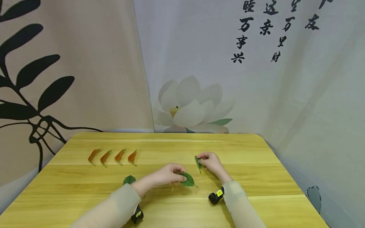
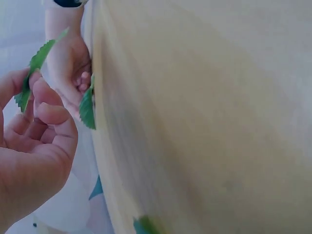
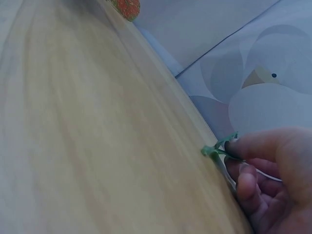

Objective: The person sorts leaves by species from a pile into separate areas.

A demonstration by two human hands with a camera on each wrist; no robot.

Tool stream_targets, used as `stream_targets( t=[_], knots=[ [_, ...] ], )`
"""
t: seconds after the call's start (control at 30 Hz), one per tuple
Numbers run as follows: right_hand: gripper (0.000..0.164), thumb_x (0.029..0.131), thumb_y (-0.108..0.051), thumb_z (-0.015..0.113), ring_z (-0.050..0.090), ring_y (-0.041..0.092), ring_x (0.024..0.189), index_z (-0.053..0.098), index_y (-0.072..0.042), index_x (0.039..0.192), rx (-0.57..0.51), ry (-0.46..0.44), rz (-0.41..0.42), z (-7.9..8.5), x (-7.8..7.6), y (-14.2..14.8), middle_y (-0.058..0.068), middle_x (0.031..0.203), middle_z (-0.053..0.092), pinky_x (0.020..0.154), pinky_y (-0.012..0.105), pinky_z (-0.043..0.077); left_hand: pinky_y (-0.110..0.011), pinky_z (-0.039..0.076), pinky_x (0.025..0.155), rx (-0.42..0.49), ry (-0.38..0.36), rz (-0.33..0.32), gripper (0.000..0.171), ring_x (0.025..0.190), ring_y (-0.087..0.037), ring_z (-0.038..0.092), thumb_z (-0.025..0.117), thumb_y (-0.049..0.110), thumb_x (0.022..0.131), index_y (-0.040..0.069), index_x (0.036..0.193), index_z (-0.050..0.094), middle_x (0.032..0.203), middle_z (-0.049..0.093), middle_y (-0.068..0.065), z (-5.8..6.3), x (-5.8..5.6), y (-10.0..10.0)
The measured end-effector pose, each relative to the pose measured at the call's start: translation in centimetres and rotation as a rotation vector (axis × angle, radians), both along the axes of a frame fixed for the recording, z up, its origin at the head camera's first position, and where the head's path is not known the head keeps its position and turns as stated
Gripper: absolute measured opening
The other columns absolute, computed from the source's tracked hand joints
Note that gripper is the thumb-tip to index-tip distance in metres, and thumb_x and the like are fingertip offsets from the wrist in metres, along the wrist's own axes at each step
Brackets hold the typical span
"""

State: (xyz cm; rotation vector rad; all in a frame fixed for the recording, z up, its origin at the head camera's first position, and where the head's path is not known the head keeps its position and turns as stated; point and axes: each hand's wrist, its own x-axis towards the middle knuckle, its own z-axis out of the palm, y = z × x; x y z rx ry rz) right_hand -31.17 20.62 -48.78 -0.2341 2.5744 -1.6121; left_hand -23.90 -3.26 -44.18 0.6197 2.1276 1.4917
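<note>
Between thumb and fingers, my left hand (image 1: 172, 174) pinches a green leaf (image 1: 188, 180) with toothed edges, raised over the middle of the table. Farther back and to the right, my right hand (image 1: 211, 161) pinches a second green leaf (image 1: 197, 161), its stem end pointing toward me. The right wrist view shows this leaf (image 3: 210, 151) almost edge-on and folded, close over the wood. Seen from the left wrist, the first leaf (image 2: 40, 58) stands upright in the fingertips. A third green leaf (image 1: 129, 180) lies beside my left forearm, partly hidden by the sleeve.
Several orange-brown leaves (image 1: 118, 156) lie in a row at the back left of the wooden table (image 1: 159, 148). A printed curtain (image 1: 114, 69) hangs behind the table's far edge. A black wrist camera (image 1: 216, 196) sits by the right cuff.
</note>
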Motion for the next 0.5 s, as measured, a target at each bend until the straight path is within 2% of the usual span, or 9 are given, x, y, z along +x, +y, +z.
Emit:
stream_targets(
  t=[0.1, 0.37, 0.5],
  knots=[
    [0.015, 0.089, -0.005, 0.066, 0.047, 0.014, 0.055, 0.072, -0.005, 0.102, -0.002, -0.003, 0.005, 0.0, -0.2, 0.0, 0.006, 0.082, 0.061, 0.048, 0.025, 0.043, -0.028, 0.039, 0.053, 0.022, -0.001, 0.000, 0.007, 0.056, -0.014, 0.046, 0.067, 0.012, 0.091, 0.005, 0.094, 0.068, 0.072, 0.060, -0.001, 0.5, -0.3, -0.7],
    [0.015, 0.088, -0.005, 0.066, 0.047, 0.014, 0.055, 0.073, -0.007, 0.102, -0.015, 0.000, -0.014, 0.0, -0.1, -0.1, 0.006, 0.083, 0.062, 0.048, 0.026, 0.043, -0.028, 0.034, 0.053, -0.051, 0.029, -0.011, 0.010, 0.057, -0.017, 0.046, 0.069, 0.014, 0.090, 0.005, 0.094, 0.070, 0.069, 0.060, -0.007, 2.2, -1.1, -2.9],
    [0.014, 0.090, -0.005, 0.065, 0.046, 0.014, 0.054, 0.073, -0.007, 0.102, -0.016, -0.012, -0.010, -0.1, -0.1, -0.1, 0.007, 0.081, 0.061, 0.047, 0.026, 0.042, -0.028, 0.035, 0.054, -0.069, 0.048, -0.045, 0.010, 0.059, -0.019, 0.045, 0.068, 0.015, 0.091, 0.006, 0.093, 0.070, 0.070, 0.059, -0.006, 2.8, -1.4, -3.8]
  ],
)
